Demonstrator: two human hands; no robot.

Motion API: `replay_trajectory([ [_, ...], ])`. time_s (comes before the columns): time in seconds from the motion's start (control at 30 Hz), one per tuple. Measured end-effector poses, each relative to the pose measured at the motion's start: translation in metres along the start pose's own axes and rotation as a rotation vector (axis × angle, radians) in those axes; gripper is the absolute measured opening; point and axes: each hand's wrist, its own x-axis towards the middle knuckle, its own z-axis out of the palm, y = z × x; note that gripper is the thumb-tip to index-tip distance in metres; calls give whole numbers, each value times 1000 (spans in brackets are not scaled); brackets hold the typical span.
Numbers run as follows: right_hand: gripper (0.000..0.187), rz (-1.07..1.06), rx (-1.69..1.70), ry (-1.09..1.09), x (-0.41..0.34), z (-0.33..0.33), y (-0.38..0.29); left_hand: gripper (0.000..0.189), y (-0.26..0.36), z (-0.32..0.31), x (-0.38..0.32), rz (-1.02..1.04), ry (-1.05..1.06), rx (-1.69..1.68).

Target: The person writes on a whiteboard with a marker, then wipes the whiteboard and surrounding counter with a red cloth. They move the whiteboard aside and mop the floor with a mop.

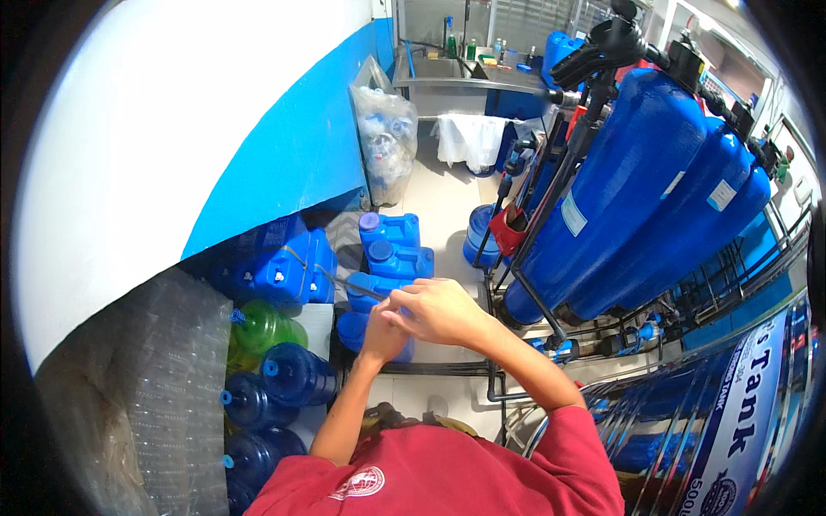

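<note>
Both hands meet in front of my chest, above a row of blue plastic jerrycans [400, 258]. My right hand [439, 309] lies partly over my left hand [385, 332], its fingers bent. A thin dark rod or strap [355, 286] runs from the hands up and to the left; which hand grips it cannot be told. A small bit of blue shows between the fingers, too small to name. Below the hands, the nearest blue jerrycan [353, 329] is partly hidden by my left hand.
Left are blue water jugs [300, 374], a green jug [268, 327] and blue containers with taps [284, 274]. Tall blue filter tanks [619, 193], black pipes [539, 297] and a steel tank [684, 413] stand right. Ahead are a filled plastic bag [387, 142] and a steel sink [435, 68].
</note>
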Motion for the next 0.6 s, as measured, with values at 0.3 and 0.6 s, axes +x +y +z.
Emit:
replay_trajectory([
  [0.3,26,50,-150,311,16,-38,4,31,-27,-40,65,134,125,-101],
  [0.6,26,420,1298,1281,61,-58,118,24,-72,-95,92,293,244,-800],
])
